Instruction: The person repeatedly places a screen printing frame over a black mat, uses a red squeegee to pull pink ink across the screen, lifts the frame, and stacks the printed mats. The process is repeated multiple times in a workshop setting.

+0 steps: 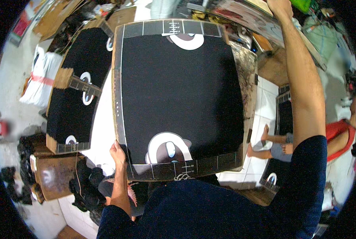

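The left grip (118, 154) pinches the lower left edge of a black panel (182, 95), which lies flat before the person, eye prints near its top and bottom ends. The right grip (281, 8) is up by a frame (312, 51), far right; whether its fingers are closed I cannot tell. Leftward lie similar panels (76, 115) and a white bundle (42, 73). Rightward, another person's feet (254, 152) show beside white tiles (263, 99).

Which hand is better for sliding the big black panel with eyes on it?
Probably the left hand: it is right at the left edge of the big black panel. The right hand is stretched away to the upper right, well off the panel.
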Available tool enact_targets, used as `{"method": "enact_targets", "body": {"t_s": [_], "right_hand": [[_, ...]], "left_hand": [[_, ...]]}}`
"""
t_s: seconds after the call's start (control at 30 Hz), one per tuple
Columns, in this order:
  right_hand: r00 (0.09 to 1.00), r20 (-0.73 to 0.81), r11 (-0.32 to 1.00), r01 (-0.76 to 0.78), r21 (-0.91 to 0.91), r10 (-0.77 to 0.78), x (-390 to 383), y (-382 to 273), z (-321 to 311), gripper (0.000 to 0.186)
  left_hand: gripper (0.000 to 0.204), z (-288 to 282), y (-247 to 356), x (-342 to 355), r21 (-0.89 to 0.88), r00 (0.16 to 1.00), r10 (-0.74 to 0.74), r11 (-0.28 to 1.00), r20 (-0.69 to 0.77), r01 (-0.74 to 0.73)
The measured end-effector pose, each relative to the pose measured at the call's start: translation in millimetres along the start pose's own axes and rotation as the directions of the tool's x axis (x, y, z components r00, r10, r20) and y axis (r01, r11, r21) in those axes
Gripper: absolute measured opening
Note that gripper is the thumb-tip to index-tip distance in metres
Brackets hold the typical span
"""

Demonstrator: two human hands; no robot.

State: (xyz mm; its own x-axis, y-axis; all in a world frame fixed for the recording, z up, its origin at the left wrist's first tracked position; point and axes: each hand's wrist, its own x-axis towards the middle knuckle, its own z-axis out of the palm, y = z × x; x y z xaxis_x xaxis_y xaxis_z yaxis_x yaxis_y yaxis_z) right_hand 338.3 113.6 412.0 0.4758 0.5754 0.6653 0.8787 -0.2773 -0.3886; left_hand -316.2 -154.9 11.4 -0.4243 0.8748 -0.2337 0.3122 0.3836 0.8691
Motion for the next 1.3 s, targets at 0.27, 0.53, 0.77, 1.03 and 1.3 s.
{"method": "enact_targets", "body": {"t_s": [0.27,0.53,0.77,1.03,1.3], "right_hand": [[0.999,-0.028,0.999,-0.033,-0.004,0.033,-13.0,-11.8,1.2,0.033],[0.997,0.021,0.997,-0.078,-0.020,0.078,-15.2,-16.4,-7.1,0.033],[0.996,0.022,0.995,-0.087,-0.043,0.088,2.3,-22.9,-10.9,0.038],[0.993,0.056,0.994,-0.104,-0.036,0.106,23.2,-25.9,-13.3,0.043],[0.998,0.059,0.997,-0.028,-0.075,0.032,42.0,-14.6,-7.9,0.051]], "left_hand": [[0.047,99.2,-3.3,41.1,0.148,0.969,-0.114,0.985,0.219,0.082],[0.052,70.5,44.7,24.9,0.331,0.877,0.107,0.899,0.467,-0.286],[0.061,67.2,82.0,22.5,0.521,0.848,0.075,0.760,0.524,-0.389],[0.065,76.5,95.2,16.1,0.552,0.882,0.090,0.749,0.463,-0.366],[0.065,82.3,106.7,15.4,0.540,0.872,0.118,0.744,0.475,-0.395]]}}
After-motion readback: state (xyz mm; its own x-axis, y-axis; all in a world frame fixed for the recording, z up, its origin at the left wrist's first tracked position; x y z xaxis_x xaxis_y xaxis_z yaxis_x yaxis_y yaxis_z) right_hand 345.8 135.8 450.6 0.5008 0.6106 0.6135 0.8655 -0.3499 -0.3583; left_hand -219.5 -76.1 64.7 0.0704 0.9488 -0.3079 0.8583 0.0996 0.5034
